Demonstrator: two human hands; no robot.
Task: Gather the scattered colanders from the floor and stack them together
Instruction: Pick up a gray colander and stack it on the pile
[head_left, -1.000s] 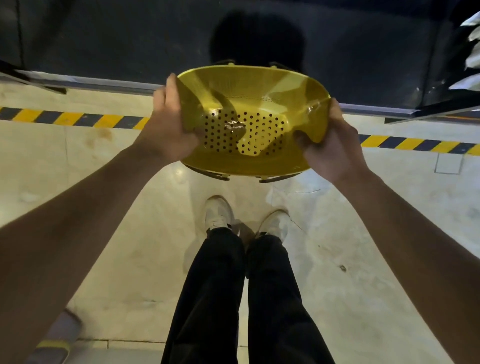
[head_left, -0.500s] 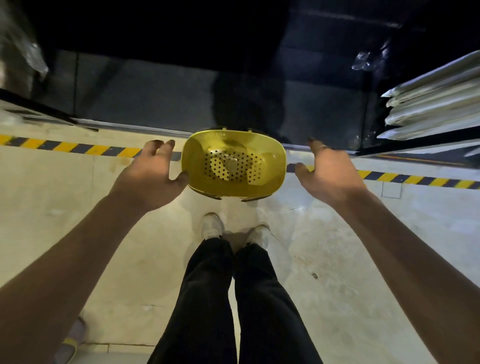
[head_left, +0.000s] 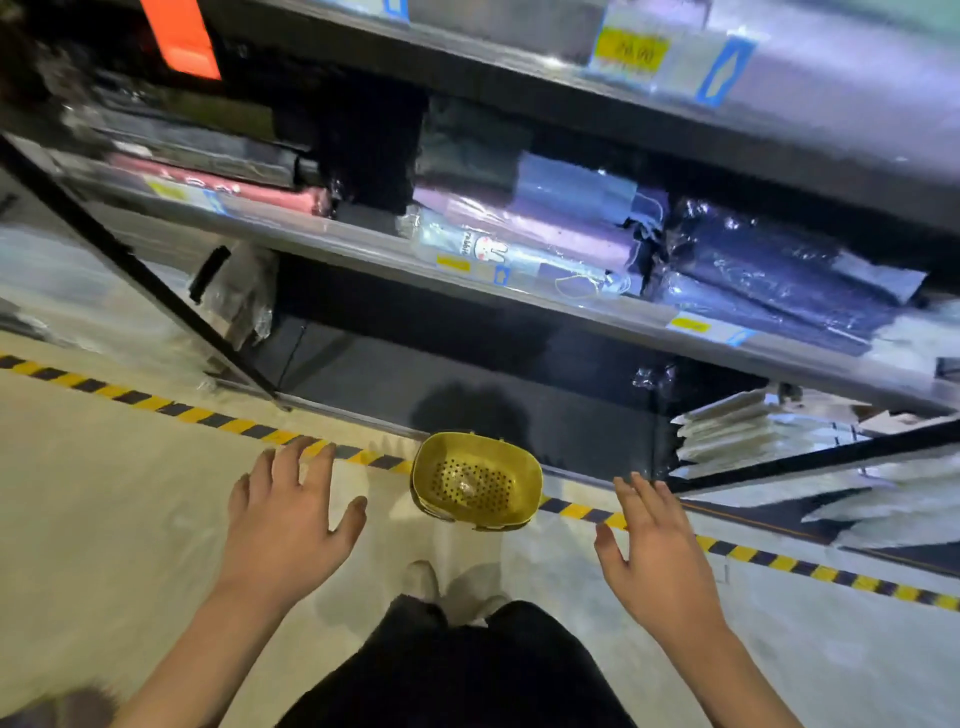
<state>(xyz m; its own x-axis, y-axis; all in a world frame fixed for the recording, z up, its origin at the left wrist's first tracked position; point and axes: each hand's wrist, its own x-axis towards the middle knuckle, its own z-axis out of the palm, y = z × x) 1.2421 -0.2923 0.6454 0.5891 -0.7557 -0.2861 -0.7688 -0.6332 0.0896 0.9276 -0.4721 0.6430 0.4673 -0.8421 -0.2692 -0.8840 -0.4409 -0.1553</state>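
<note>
Yellow colander stack (head_left: 477, 483) down on the floor (head_left: 104, 519), open side up, right on the yellow and black stripe line (head_left: 156, 402) at the foot of the shelves (head_left: 519, 296). Looks like more than one colander nested together, but hard to tell how many. Left hand (head_left: 288, 525) to one side, fingers spread wide, holding nothing. Right hand (head_left: 657, 551) to the other side, fingers straight, holding nothing too. Neither touching the stack. Two pale shoes (head_left: 452, 587) just below it. Wrapped cloth packs (head_left: 545, 228) up on the shelves.

yellow colander (head_left: 477, 482) on floor (head_left: 130, 499), left hand (head_left: 283, 525), right hand (head_left: 657, 551) spread beside it
</note>
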